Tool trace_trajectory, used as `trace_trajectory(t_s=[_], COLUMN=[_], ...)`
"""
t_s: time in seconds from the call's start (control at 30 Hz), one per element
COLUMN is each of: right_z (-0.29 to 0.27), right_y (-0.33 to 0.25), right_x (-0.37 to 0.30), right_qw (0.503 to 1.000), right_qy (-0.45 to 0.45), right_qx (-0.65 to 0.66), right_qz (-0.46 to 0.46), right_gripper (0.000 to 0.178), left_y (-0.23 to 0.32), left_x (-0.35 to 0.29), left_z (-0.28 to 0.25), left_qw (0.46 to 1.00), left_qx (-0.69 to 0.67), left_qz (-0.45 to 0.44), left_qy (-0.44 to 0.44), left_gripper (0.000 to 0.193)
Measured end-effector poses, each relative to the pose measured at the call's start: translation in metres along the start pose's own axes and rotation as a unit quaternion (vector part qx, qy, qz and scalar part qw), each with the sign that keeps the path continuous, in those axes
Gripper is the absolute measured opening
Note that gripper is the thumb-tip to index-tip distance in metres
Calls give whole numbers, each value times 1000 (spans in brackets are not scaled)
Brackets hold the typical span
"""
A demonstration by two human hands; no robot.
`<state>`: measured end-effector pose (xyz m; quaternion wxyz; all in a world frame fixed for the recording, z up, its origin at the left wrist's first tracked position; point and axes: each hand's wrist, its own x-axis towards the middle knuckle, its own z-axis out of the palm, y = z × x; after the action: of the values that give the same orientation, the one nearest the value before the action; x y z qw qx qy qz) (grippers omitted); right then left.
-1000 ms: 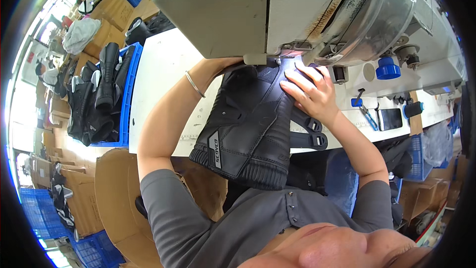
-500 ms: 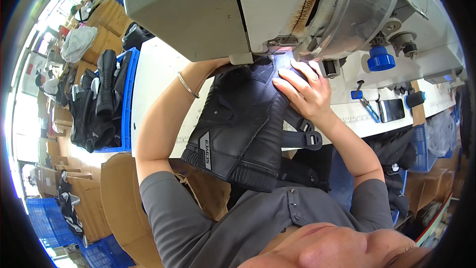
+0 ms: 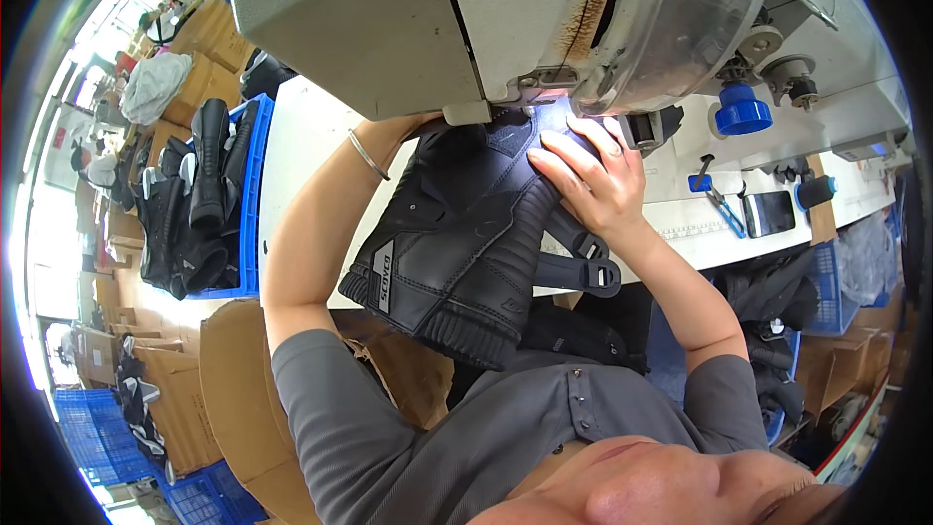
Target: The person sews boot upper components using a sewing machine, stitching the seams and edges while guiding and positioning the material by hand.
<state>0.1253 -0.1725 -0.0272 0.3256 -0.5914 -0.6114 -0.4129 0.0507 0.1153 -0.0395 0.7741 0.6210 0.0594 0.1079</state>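
Note:
A black boot upper (image 3: 442,253) with ribbed panels and a pale label lies tilted under the head of a sewing machine (image 3: 360,29). Two dark straps with buckles (image 3: 600,277) stick out on its right side. My right hand (image 3: 604,180) grips the upper's right edge, fingers bent over it beside the lit stitching area. My left hand (image 3: 416,123) reaches to the upper's far left part; the machine head and the upper hide its fingers. A metal bangle circles that wrist.
On the white table (image 3: 311,146) at right lie blue-handled snips (image 3: 726,212), a phone (image 3: 768,213) and a dark thread spool (image 3: 814,192). A blue crate (image 3: 255,204) of black boot uppers stands at left. An open cardboard box (image 3: 238,399) is below it.
The upper has swung a little, its near end shifting left and slightly away from me. Its straps moved left with it. Both hands remain at the machine head.

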Motion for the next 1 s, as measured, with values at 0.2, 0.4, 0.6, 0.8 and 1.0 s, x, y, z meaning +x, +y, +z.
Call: trace_trajectory(t_s=[0.2,0.4,0.6,0.8,1.0], right_z=[2,4,4,3,4], right_y=[1,4,2,-3,-7], right_x=[-2,-3,-2,1,3], right_qw=[1000,1000,1000,999,1000], right_qy=[5,-4,0,6,13], right_qx=[6,12,17,23,8], right_qz=[1,7,16,23,27], right_gripper=[31,32,31,31,32], left_y=[1,35,55,52,54], left_x=[6,-8,-15,-8,-3], left_z=[-1,29,55,52,50], left_qw=[987,972,967,972,979], left_qx=[-142,-96,-83,-79,-77], left_qz=[0,6,1,1,9], left_qy=[-73,-214,-241,-221,-186], left_gripper=[58,53,51,50,48])
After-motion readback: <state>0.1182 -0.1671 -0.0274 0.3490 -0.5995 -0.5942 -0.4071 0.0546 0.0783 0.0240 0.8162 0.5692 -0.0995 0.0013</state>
